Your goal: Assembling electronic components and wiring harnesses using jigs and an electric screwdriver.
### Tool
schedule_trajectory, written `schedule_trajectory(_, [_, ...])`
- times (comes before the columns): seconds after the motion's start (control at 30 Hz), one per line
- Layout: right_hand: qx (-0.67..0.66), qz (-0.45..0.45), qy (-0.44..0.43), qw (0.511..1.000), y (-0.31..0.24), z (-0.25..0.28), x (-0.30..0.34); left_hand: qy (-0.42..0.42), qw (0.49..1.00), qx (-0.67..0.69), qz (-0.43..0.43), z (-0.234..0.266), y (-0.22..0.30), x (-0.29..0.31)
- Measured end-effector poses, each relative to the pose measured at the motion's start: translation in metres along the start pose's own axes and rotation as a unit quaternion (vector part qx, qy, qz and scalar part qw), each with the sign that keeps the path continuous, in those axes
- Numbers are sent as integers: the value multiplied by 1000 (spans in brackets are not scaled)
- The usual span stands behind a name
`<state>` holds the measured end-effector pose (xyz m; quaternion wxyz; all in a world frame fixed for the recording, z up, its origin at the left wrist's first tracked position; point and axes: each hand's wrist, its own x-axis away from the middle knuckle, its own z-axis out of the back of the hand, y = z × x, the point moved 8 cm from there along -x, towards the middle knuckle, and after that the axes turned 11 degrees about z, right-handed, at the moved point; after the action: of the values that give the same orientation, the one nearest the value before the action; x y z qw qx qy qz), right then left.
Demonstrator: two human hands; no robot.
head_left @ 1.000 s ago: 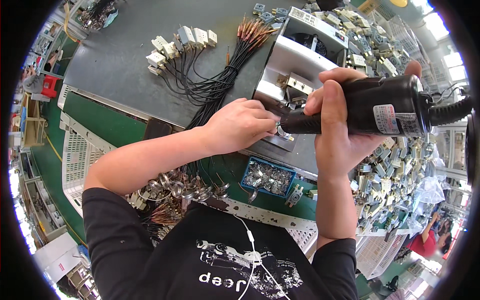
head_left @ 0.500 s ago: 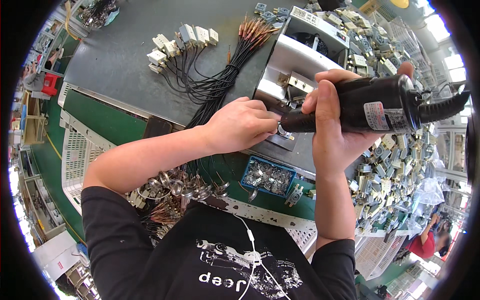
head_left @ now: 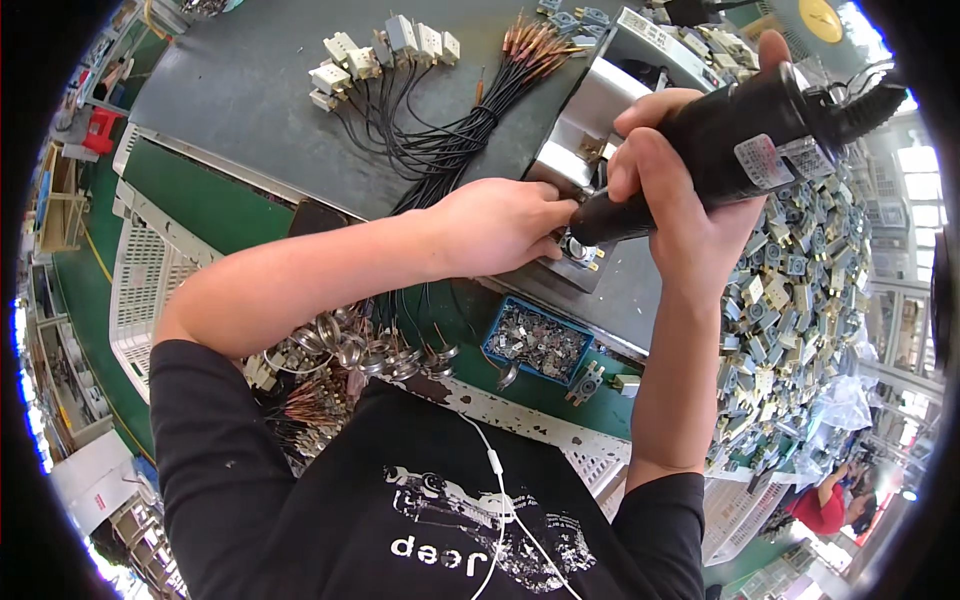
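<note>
My right hand (head_left: 690, 195) is wrapped round a black electric screwdriver (head_left: 745, 140), tilted with its narrow nose down and to the left. That nose stands over a small part with brass prongs (head_left: 582, 252), on a metal block at the bench edge. Beside the nose, my left hand (head_left: 500, 228) has its fingers and thumb closed in at the small part. The fingertips are partly covered, and what exactly they pinch is hidden. Behind both hands is a silver metal machine (head_left: 590, 105).
Black cables (head_left: 440, 160) with white connector blocks (head_left: 400, 42) lie on the grey bench (head_left: 260, 90). Nearer me are a blue tray (head_left: 540, 340) of small metal pieces and several round metal parts (head_left: 350, 350). Many grey and cream blocks (head_left: 790, 290) are heaped at right.
The screwdriver has tilted more steeply, its back end moving up and left. My left hand has shifted slightly right, and its thumb now shows apart from the nose. The view has moved a little.
</note>
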<state>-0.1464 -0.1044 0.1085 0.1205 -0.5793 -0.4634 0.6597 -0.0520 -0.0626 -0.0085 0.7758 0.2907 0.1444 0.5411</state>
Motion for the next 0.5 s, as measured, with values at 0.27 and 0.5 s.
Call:
schedule_trajectory(0.27, [14, 16, -93, 995, 1, -16, -9, -131, 989, -62, 41, 0, 3, -6])
schedule_trajectory(0.5, [-2, 29, -73, 997, -3, -23, -2, -77, 997, -11, -21, -20, -8, -12])
